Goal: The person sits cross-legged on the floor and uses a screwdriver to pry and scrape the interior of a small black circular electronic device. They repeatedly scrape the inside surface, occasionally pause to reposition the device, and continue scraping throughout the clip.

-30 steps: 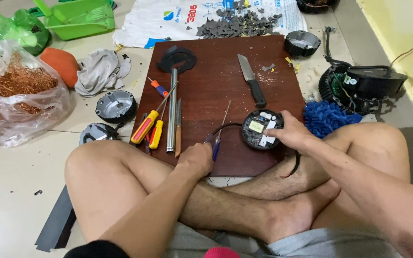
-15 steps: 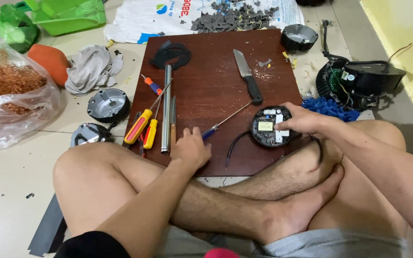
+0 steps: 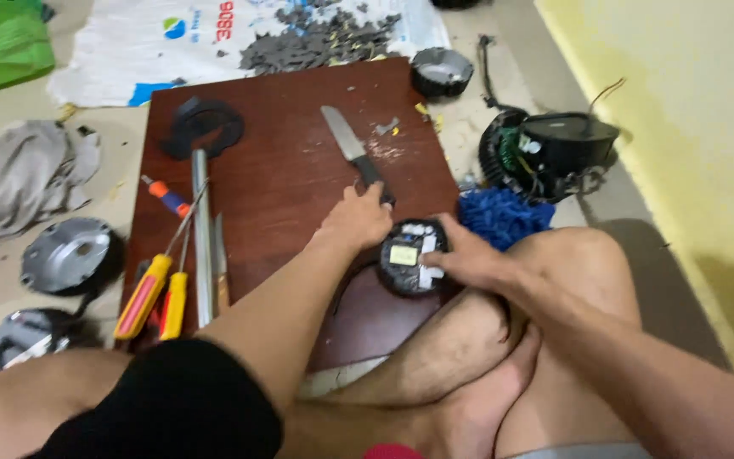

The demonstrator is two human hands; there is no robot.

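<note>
Left hand (image 3: 354, 223): fingers closing on black handle of steel kitchen knife (image 3: 356, 157), lying on dark red wooden board (image 3: 282, 187).
Right hand (image 3: 460, 255): fingers grasping round black electronic module (image 3: 409, 257) at board's near edge.
Progress: module's circuit face exposed; knife not yet lifted.

Both hands (image 3: 357, 219) (image 3: 467, 255) forward, fingers curled

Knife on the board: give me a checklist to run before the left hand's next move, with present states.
1. Left hand on the knife handle, not the blade: ok, fingers sit at the black handle.
2. Grip closed around the handle: cannot tell.
3. Blade pointing away from the body: ok.
4. Right hand steadying the round black module: ok.
5. Module fully on the wooden board: cannot tell, it sits at the board's near edge by the leg.
6. Screwdrivers out of the knife's way: ok, left side.
</note>
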